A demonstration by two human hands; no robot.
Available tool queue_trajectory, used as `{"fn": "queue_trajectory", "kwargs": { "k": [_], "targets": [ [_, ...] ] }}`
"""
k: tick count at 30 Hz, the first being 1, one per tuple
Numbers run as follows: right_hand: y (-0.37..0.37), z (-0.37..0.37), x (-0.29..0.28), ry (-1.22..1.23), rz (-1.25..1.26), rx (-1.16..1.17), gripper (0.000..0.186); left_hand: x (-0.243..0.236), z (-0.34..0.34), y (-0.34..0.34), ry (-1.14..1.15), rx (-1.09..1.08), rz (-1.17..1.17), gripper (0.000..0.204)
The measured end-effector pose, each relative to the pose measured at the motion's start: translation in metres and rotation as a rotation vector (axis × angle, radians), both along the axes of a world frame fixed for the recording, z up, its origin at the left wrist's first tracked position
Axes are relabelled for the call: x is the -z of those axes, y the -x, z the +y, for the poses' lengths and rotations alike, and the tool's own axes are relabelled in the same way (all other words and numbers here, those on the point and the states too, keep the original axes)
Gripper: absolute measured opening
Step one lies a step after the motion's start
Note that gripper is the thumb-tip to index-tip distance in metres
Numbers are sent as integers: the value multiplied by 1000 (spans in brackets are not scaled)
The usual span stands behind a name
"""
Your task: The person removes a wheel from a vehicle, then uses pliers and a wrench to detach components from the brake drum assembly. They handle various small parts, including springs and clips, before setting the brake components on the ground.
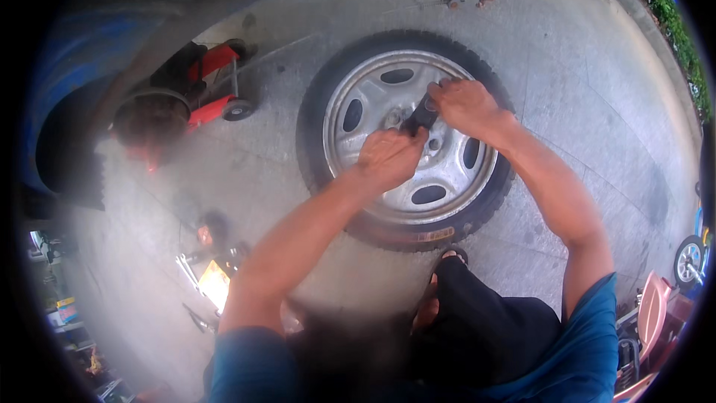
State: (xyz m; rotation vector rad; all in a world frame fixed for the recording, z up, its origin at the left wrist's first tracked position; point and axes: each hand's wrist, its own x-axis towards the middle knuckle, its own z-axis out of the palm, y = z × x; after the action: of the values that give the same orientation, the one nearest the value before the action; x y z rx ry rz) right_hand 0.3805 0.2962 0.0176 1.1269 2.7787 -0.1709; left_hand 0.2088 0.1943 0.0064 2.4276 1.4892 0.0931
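A wheel lies flat on the concrete floor before me, its black tyre [312, 142] around a silver steel rim [373, 89] with several oval holes. Over the rim's centre, both hands grip a short, dark, blocky object [421, 116] whose kind I cannot make out. My left hand [391, 158] has its fingers closed at the lower end of it. Around the upper end, on the far right side, curl the fingers of my right hand [470, 107]. Part of the object is hidden by the fingers.
A red trolley jack [216, 78] stands left of the wheel, beside a blue vehicle body [89, 41]. Wrenches [188, 272] and other tools lie at lower left. A pink plastic piece [654, 313] and a small wheel [688, 260] are at right. My foot [453, 255] is near the tyre.
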Motion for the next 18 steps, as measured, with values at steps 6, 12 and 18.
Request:
{"fn": "queue_trajectory", "kwargs": {
  "k": [6, 12, 18],
  "targets": [
    [-1, -8, -11, -66, 180, 89, 23, 8, -3, 1, -256, -16, -101, 23],
    [2, -1, -6, -4, 4, -66, 25, -9, 12, -6, 192, -78, 63, 18],
    [4, -2, -11, -19, 208, 43, 26, 3, 2, 5, -179, 126, -74, 18]
  ]
}}
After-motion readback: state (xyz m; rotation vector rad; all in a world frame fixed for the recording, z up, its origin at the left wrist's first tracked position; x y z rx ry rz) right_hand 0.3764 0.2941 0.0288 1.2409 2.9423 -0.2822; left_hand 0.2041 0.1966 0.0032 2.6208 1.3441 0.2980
